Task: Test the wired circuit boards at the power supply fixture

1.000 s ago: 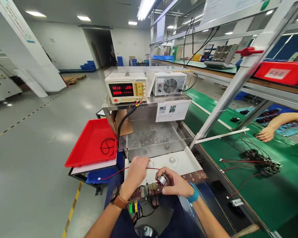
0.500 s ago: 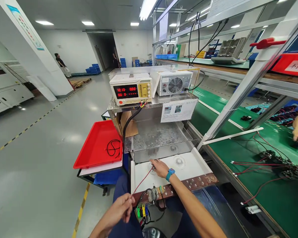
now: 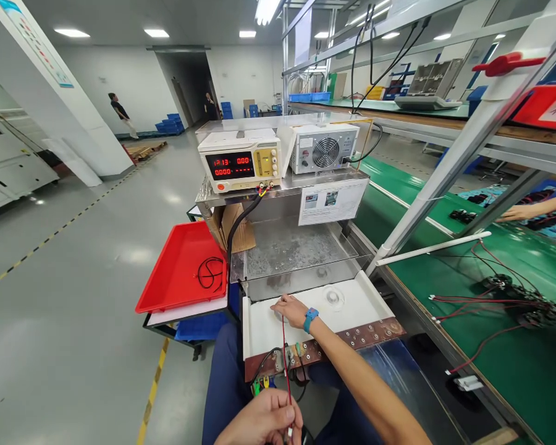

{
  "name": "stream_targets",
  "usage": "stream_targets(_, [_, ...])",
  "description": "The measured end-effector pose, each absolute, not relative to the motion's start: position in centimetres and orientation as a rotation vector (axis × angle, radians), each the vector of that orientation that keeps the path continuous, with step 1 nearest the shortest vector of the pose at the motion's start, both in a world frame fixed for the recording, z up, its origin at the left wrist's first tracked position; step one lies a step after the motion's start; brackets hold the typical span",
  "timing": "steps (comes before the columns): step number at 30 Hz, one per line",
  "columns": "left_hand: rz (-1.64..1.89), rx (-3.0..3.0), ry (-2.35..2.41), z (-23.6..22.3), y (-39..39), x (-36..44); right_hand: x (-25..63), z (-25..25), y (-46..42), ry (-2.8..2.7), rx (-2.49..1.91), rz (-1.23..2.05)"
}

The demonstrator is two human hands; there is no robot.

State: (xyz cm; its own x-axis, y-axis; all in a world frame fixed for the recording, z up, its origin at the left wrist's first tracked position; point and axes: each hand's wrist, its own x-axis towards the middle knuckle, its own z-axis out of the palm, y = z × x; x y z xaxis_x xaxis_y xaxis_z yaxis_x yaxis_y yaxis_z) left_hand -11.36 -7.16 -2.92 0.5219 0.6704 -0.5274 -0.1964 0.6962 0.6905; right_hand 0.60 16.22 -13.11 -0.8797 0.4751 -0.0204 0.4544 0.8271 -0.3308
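Note:
My right hand (image 3: 288, 309), with a blue band on the wrist, reaches forward and rests closed on a small part on the white tray (image 3: 352, 301); the part itself is hidden under the fingers. A thin red wire (image 3: 285, 346) runs from under that hand back to my left hand (image 3: 265, 423), which pinches the wire's white end connector near the bottom edge of the view. Between the hands lies the brown terminal strip (image 3: 352, 339) with coloured plugs (image 3: 259, 386) below it.
A power supply (image 3: 239, 161) with red digits and a fan unit (image 3: 324, 148) sit on a steel shelf. A red tray (image 3: 178, 269) with a black cable stands on the left. Wired parts (image 3: 519, 303) lie on the green conveyor (image 3: 491, 352); another person's hand (image 3: 514, 213) works at far right.
My right hand left the terminal strip and reached onto the white tray. My left hand pulled back toward me, drawing the red wire's end along and stretching it straight.

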Motion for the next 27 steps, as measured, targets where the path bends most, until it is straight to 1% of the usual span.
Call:
stream_targets(3, [0.648, 0.641, 0.899, -1.5, -5.5, -11.2, 1.2, -14.2, 16.1, -2.839, -0.781, 0.639])
stream_targets(6, [0.811, 0.656, 0.965, -1.1, -3.4, -11.7, 1.9, -15.3, 16.1, -2.653, -0.905, 0.767])
stream_targets(9, [0.897, 0.650, 1.040, -1.8, -1.1, -12.4, 2.2, -16.0, 16.1, -2.514, -1.063, 0.826])
stream_targets(13, [1.002, 0.706, 1.164, -3.5, 1.7, -12.3, 1.6, -15.9, 16.1, -2.529, -1.212, 0.801])
stream_targets(19, [1.022, 0.837, 1.324, -6.5, 4.4, -11.0, 1.1, -15.5, 16.4, -2.550, -1.267, 0.764])
stream_targets(27, [0.946, 1.039, 1.441, -9.3, 5.0, -9.8, 1.3, -15.5, 16.4, -2.533, -1.279, 0.775])
